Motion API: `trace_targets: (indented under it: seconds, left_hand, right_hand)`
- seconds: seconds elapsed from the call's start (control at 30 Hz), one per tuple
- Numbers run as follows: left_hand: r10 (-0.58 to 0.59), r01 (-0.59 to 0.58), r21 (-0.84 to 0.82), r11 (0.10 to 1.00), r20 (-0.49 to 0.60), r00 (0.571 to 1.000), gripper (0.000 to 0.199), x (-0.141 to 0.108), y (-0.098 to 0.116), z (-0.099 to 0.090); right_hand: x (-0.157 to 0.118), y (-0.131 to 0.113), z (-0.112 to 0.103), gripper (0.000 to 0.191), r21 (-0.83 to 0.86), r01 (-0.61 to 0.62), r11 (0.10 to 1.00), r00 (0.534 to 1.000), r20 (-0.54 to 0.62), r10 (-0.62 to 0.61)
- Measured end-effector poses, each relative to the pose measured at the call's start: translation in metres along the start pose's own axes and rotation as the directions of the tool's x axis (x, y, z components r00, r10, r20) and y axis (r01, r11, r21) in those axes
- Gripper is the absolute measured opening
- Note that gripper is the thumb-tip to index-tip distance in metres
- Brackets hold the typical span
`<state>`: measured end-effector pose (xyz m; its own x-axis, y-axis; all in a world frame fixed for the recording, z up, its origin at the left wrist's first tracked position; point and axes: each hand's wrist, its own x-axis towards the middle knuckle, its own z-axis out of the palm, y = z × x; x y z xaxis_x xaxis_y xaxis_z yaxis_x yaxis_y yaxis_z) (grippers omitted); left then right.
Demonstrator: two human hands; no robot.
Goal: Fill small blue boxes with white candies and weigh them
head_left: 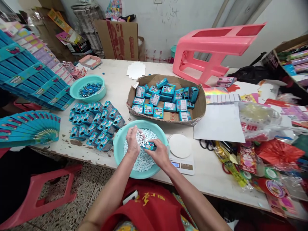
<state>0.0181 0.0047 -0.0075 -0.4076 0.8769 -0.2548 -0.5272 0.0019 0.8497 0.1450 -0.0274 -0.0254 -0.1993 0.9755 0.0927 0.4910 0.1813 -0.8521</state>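
My left hand [132, 141] is cupped around a small heap of white candies [140, 137] above a turquoise basin [118, 141]. Close beside it, my right hand [159, 154] grips a small blue candy box [149, 146], one end of which is up against the candies. Loose pale candies [144, 164] fill the basin below both hands. Left of the basin, several small blue boxes [97, 119] stand in rows, with dark openings in their upper ends. A cardboard tray [201, 106] behind the basin holds more blue boxes lying at various angles.
A white kitchen scale [180, 146] stands right of the basin. Farther left is a turquoise bowl [101, 93] of shiny blue pieces. Stacked blue display cartons [26, 70] rise at the left. A pink stool [211, 41] lies at the back. Scissors [206, 145] and packaging clutter the right side.
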Motion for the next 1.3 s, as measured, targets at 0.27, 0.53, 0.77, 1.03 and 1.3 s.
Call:
trace_targets:
  seconds: [0.27,0.53,0.77,1.03,1.3]
  left_hand:
    - [0.042,-0.042,0.046,0.998,0.005,0.999,0.031,-0.004,0.005,0.008]
    - [0.091,-0.091,0.056,0.994,-0.001,0.996,0.027,-0.004,0.006,0.015]
    - [0.067,-0.068,0.08,0.994,0.016,0.998,0.032,0.001,0.01,0.018]
    - [0.072,-0.072,0.013,0.997,0.004,0.997,0.028,-0.005,0.022,0.021]
    - [0.066,-0.061,0.265,0.962,-0.007,0.998,0.034,0.012,0.023,-0.017]
  right_hand:
    - [0.007,0.0,-0.011,0.028,0.04,0.003,0.999,1.0,0.017,-0.004]
    - [0.007,-0.004,-0.007,0.029,0.059,0.004,0.998,1.0,-0.003,-0.004]
    - [0.011,-0.006,-0.003,0.029,0.094,0.004,0.996,1.0,-0.025,-0.002]
    - [0.011,-0.014,-0.001,0.03,0.173,0.008,0.985,0.998,-0.058,0.002]
    - [0.009,-0.007,-0.007,0.031,0.335,-0.053,0.941,0.994,-0.074,0.082]
